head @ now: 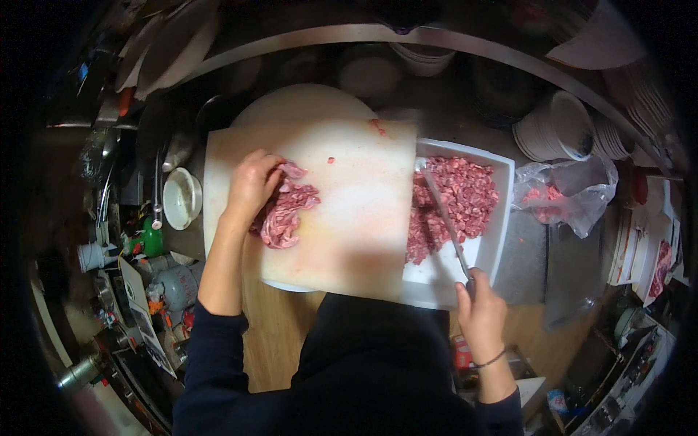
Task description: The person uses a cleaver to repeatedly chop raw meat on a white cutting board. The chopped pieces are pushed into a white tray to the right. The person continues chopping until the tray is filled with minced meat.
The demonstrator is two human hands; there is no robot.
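A rectangular pale cutting board [360, 201] lies in front of me. On its left half is a pile of raw meat strips [286, 215]. My left hand [253, 182] is curled over the upper left of this pile, fingers on the meat; the fingertips are partly hidden. With my right hand [482, 308] I grip a knife [444, 215] by its dark handle. Its blade slants up and left over a white plastic tub [500, 229], right of the board. Diced raw meat [463, 188] covers much of the tub's bottom. The blade's tip appears close to the diced meat.
Small meat scraps [331, 160] dot the board. A round board [305, 103] shows behind it. At left stands a white bowl [182, 198]. Right of the tub lies a clear plastic bag [586, 191] with pinkish contents, near stacked bowls [556, 128]. A metal rail [349, 35] spans the back.
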